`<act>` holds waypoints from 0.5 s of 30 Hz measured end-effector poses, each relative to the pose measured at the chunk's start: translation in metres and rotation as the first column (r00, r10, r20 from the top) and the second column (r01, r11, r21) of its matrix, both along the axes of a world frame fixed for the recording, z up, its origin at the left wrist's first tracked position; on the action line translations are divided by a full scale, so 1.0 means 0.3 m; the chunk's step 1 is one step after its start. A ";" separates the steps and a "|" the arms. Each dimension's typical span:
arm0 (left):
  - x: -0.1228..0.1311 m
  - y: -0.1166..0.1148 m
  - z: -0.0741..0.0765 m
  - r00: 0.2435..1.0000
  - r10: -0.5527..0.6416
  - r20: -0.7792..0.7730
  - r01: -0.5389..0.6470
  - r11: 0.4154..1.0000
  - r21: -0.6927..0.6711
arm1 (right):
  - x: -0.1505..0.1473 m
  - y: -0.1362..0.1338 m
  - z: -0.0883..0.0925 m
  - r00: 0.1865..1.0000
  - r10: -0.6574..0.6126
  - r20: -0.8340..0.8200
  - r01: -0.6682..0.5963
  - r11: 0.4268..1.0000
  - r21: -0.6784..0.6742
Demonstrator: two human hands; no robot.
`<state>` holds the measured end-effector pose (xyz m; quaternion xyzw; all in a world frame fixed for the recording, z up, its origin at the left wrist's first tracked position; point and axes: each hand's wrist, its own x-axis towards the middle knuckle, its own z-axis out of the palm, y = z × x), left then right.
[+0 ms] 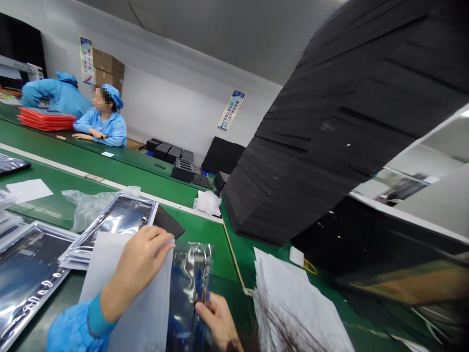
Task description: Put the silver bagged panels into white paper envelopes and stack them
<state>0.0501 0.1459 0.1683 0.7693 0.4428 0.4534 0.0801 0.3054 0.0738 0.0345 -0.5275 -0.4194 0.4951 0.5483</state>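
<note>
My left hand [137, 266], in a blue sleeve, pinches the upper right corner of a white sheet [150, 308]. To the right of the sheet is a dark flat panel [181, 298] in a shiny clear plastic sleeve. My right hand [219, 320] grips its right edge, thumb on top. Left of my hands lie more dark flat panels in silvery plastic bags, one stack [120, 215] at a slant and another panel [29, 278] nearer me. What lies under the white sheet is hidden.
A stack of white paper [300, 303] lies right of my right hand. Behind it towers a tall black foam stack [311, 146]. Crumpled clear plastic [90, 205] lies on the green bench. Across it, two people in blue sit near a red stack [46, 120].
</note>
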 end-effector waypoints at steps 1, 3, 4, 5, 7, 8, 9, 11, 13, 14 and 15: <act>0.018 -0.006 -0.012 0.999 0.042 0.029 -0.046 0.991 0.130 | -0.004 0.018 -0.003 0.999 -0.034 -0.027 0.034 0.999 0.012; 0.062 -0.021 -0.039 0.987 0.090 0.132 -0.125 0.951 0.283 | -0.008 0.047 -0.010 0.986 -0.134 -0.102 0.137 0.990 0.026; 0.087 -0.026 -0.057 0.977 0.100 0.190 -0.154 0.942 0.298 | -0.010 0.058 -0.015 0.973 -0.183 -0.144 0.190 0.981 0.035; 0.111 -0.028 -0.081 0.961 0.116 0.253 -0.187 0.942 0.277 | -0.011 0.067 -0.022 0.954 -0.226 -0.198 0.237 0.971 0.035; 0.159 -0.020 -0.144 0.903 0.193 0.384 -0.260 0.957 0.131 | -0.015 0.080 -0.041 0.902 -0.289 -0.322 0.308 0.951 0.010; 0.181 -0.010 -0.182 0.856 0.257 0.449 -0.290 0.957 0.005 | -0.017 0.086 -0.052 0.874 -0.310 -0.374 0.331 0.944 -0.008; 0.201 0.003 -0.222 0.795 0.310 0.521 -0.277 0.950 -0.143 | -0.017 0.092 -0.063 0.848 -0.329 -0.416 0.352 0.936 -0.024; 0.234 0.030 -0.299 0.654 0.359 0.666 -0.054 0.900 -0.432 | -0.014 0.103 -0.081 0.810 -0.362 -0.461 0.386 0.921 -0.045; 0.253 0.052 -0.356 0.562 0.346 0.751 0.241 0.800 -0.549 | -0.007 0.111 -0.092 0.801 -0.380 -0.463 0.407 0.912 -0.044; 0.258 0.061 -0.374 0.542 0.331 0.773 0.344 0.751 -0.563 | -0.004 0.113 -0.093 0.795 -0.385 -0.469 0.414 0.909 -0.045; 0.258 0.067 -0.386 0.537 0.315 0.782 0.407 0.715 -0.568 | -0.002 0.113 -0.093 0.787 -0.388 -0.480 0.418 0.907 -0.048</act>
